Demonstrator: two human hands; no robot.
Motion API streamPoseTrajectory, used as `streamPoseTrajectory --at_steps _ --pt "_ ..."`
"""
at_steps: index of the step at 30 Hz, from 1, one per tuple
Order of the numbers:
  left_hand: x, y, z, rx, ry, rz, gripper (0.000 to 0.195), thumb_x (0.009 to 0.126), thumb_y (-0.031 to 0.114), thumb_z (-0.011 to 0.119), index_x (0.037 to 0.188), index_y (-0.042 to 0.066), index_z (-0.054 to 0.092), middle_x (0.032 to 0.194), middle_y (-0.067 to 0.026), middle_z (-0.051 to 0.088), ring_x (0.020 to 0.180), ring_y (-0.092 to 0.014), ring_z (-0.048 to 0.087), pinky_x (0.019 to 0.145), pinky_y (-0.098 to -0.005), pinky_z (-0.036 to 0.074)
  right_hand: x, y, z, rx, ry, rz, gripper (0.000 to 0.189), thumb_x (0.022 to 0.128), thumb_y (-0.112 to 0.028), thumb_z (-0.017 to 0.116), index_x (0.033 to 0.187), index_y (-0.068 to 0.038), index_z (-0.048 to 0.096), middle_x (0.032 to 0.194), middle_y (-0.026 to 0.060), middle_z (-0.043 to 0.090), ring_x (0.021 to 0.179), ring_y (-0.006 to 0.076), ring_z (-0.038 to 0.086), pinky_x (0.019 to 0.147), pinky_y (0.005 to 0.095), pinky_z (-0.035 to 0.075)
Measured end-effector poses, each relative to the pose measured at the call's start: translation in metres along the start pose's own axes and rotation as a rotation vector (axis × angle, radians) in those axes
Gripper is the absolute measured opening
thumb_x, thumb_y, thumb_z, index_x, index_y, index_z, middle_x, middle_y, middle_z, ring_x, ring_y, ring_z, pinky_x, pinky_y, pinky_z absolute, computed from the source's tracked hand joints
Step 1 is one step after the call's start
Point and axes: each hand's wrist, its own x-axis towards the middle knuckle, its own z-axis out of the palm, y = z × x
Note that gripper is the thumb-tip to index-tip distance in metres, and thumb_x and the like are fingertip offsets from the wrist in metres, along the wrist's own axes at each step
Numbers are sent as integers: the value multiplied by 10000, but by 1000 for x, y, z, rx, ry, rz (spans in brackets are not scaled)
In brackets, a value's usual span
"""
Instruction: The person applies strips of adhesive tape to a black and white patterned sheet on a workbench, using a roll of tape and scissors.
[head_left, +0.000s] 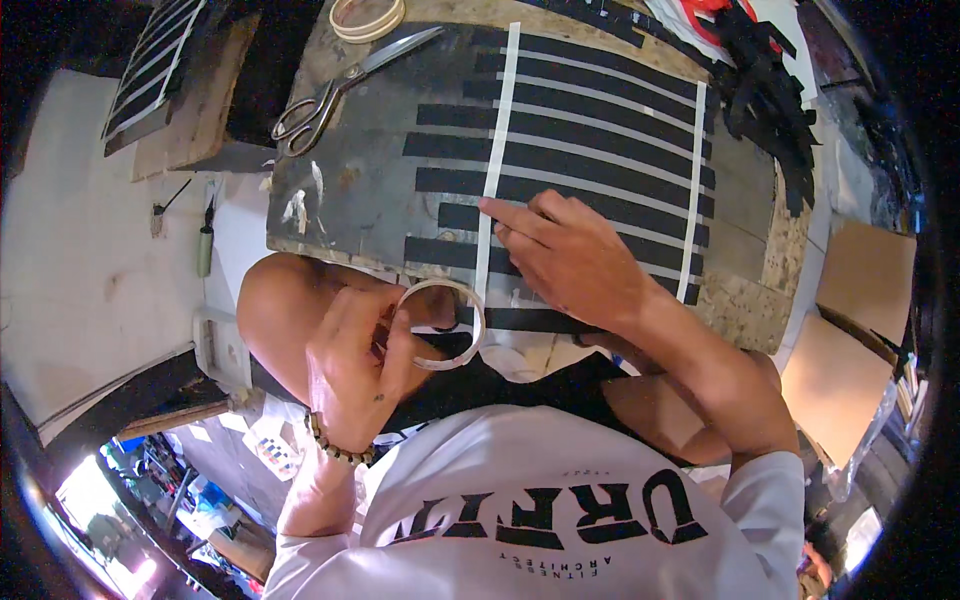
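Several black fabric strips (592, 146) lie in parallel rows on a worn board, crossed by two pale tape strips. The left tape strip (500, 142) runs from the board's far edge down to a tape roll (480, 330) near my lap. My left hand (360, 352) holds that roll by its left rim. With its index fingertip, my right hand (559, 247) touches the left tape strip, other fingers bent over the strips. The right tape strip (694, 187) crosses the strips near their right ends.
Metal scissors (337, 90) lie on the board's (360, 180) far left part, beside another tape roll (367, 19). A tangled pile of black strips (772, 90) sits at the far right. Cardboard pieces (847, 382) stand right of the board. My bent knee is against its near left edge.
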Motion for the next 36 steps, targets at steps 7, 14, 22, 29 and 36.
streamPoseTrajectory --at_steps 7,14,22,29,36 --pt "-11 -8 8 24 -59 -32 196 917 21 711 1111 -6 718 917 -175 668 737 -332 700 648 -420 572 0 -2 0 -88 -23 -19 241 866 -212 711 1082 -107 720 1491 31 652 1108 230 596 916 361 533" --pt "-16 -11 6 78 -86 -23 195 921 49 708 1109 1 697 901 -172 653 717 -342 688 623 -438 575 -2 0 2 -90 -40 -11 297 864 -195 712 1151 -118 731 1533 16 634 1139 225 604 918 359 531" --pt "-16 -9 1 78 -94 -7 165 927 47 721 1084 7 690 887 -168 644 714 -336 689 612 -430 575 -1 -1 1 -50 -28 11 526 851 -179 745 1371 -109 717 1533 1 629 1082 221 607 892 356 539" --pt "-13 -2 -8 -22 -73 -29 196 916 22 734 1109 1 719 895 -155 664 727 -305 700 608 -417 575 0 1 -7 65 -38 10 532 881 -161 789 1402 -95 697 1550 8 610 1028 247 588 893 360 535" --pt "10 3 -23 -49 -29 116 212 903 14 743 1114 -5 729 871 -145 657 717 -283 674 639 -377 553 -1 -5 -8 2 -73 22 509 928 -217 755 1409 -65 682 1577 10 573 1095 257 574 914 384 513"
